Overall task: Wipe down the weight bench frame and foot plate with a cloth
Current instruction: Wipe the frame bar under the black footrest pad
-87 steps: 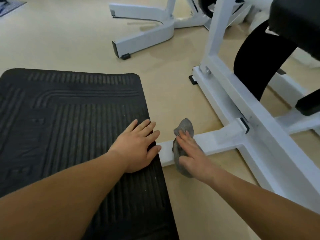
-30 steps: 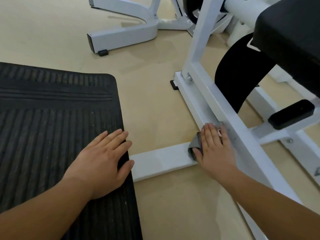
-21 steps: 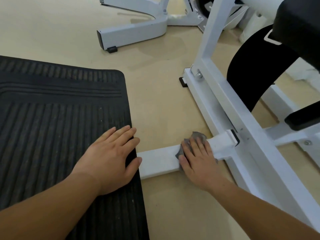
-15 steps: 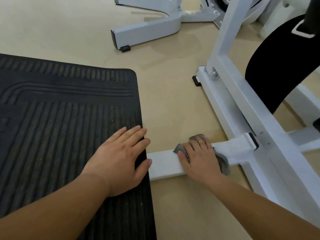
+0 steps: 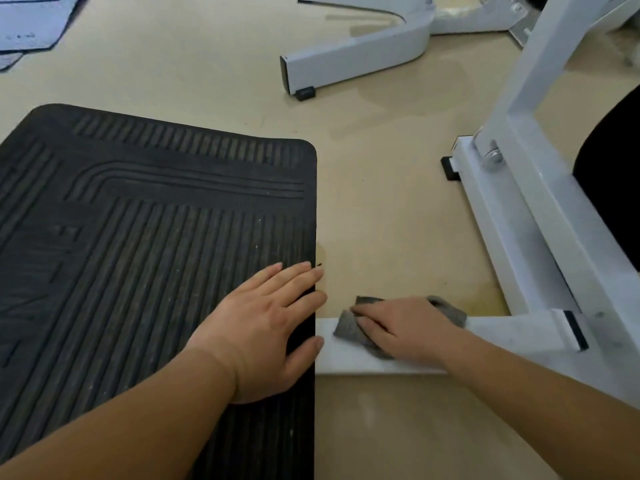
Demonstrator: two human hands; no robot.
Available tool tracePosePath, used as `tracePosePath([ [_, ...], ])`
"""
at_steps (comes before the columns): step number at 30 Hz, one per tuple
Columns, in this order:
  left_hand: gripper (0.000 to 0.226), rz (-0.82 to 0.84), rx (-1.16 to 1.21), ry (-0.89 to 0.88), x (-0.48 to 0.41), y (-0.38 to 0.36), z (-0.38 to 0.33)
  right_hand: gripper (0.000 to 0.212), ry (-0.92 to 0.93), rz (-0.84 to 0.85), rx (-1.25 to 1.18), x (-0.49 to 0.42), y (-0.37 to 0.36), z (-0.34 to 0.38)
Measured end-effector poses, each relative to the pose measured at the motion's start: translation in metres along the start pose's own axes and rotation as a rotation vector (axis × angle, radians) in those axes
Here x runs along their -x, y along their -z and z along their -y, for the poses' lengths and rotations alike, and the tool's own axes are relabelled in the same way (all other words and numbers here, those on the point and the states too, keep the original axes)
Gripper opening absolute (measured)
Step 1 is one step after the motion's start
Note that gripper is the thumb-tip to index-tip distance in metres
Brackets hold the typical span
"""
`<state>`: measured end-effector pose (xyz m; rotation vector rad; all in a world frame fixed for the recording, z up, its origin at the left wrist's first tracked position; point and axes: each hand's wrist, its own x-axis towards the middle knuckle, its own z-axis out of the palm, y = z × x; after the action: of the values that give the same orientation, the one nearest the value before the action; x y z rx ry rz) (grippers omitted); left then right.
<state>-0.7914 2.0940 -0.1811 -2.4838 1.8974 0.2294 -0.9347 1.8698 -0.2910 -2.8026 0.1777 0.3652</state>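
The white bench frame (image 5: 512, 216) runs along the right, and a short white cross bar (image 5: 512, 336) juts left from it toward the black ribbed foot plate (image 5: 138, 244). A grey cloth (image 5: 348, 329) lies on the bar near its left end. My right hand (image 5: 403, 329) presses flat on the cloth with straight fingers pointing left. My left hand (image 5: 266, 327) rests flat on the foot plate's right edge, fingers spread, thumb touching the bar's end.
The floor is tan. Another white machine leg (image 5: 349, 60) with a black foot lies at the back. A black pad (image 5: 613, 188) hangs at the right edge behind the frame. Grey mats (image 5: 27, 26) show in the far left corner.
My right hand has slid the cloth left along the cross bar, from the joint with the frame toward the foot plate. My left hand has stayed put on the plate.
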Motion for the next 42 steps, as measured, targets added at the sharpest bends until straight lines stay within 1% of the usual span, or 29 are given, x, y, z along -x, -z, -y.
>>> tracePosePath([
  [2,0.065,0.009,-0.024,0.004,-0.001,0.000,0.000,0.056,-0.040,-0.079,0.064,0.018,-0.002,-0.020],
  [5,0.063,0.038,-0.056,0.015,-0.002,-0.001,0.001,0.061,-0.049,-0.139,0.181,0.028,-0.017,-0.014],
  [9,0.061,0.033,-0.099,0.019,-0.002,0.001,-0.002,0.064,-0.043,-0.171,0.119,0.012,-0.027,0.032],
  [11,0.061,0.038,-0.105,0.014,-0.001,0.001,-0.001,0.065,-0.005,-0.128,0.093,0.002,-0.028,0.052],
  [12,0.062,0.036,-0.107,0.010,-0.002,0.001,-0.001,0.066,0.015,-0.109,0.073,0.001,-0.025,0.052],
  [14,0.062,0.030,-0.114,0.009,-0.002,0.001,-0.001,0.066,0.018,-0.104,0.053,0.013,-0.019,0.025],
  [16,0.062,0.035,-0.123,0.019,-0.002,0.001,0.000,0.063,-0.117,-0.105,0.073,0.038,-0.012,-0.015],
  [18,0.062,0.046,-0.129,0.020,-0.003,0.001,0.000,0.060,-0.254,-0.146,0.151,0.061,-0.013,-0.035],
  [20,0.063,0.055,-0.135,0.024,-0.003,0.001,-0.001,0.059,-0.357,-0.201,0.198,0.064,-0.020,-0.026],
  [22,0.063,0.068,-0.139,0.025,-0.003,0.002,-0.001,0.060,-0.452,-0.257,0.145,0.056,-0.029,-0.005],
  [23,0.063,0.071,-0.133,0.026,-0.003,0.003,-0.002,0.061,-0.466,-0.292,0.107,0.050,-0.033,0.005],
  [25,0.066,0.071,-0.083,0.022,-0.002,0.004,-0.002,0.066,-0.410,-0.303,0.045,0.040,-0.038,0.030],
  [27,0.069,0.062,-0.045,0.010,-0.002,0.005,-0.002,0.068,-0.302,-0.272,0.033,0.033,-0.045,0.053],
  [29,0.070,0.053,-0.050,0.003,-0.002,0.005,-0.001,0.066,-0.172,-0.257,0.055,0.031,-0.054,0.069],
  [32,0.071,0.060,-0.046,0.011,-0.002,0.005,-0.002,0.060,0.012,-0.219,0.099,0.038,-0.059,0.061],
  [34,0.071,0.075,-0.055,0.020,-0.002,0.006,-0.002,0.057,0.093,-0.186,0.108,0.050,-0.056,0.044],
  [36,0.071,0.078,-0.076,0.026,-0.003,0.006,-0.002,0.055,0.093,-0.165,0.093,0.066,-0.054,0.026],
  [38,0.071,0.078,-0.087,0.022,-0.002,0.005,-0.004,0.058,0.055,-0.191,0.133,0.083,-0.056,0.012],
  [42,0.070,0.072,-0.104,0.034,0.000,0.002,-0.007,0.064,0.003,-0.262,0.175,0.080,-0.074,0.024],
])
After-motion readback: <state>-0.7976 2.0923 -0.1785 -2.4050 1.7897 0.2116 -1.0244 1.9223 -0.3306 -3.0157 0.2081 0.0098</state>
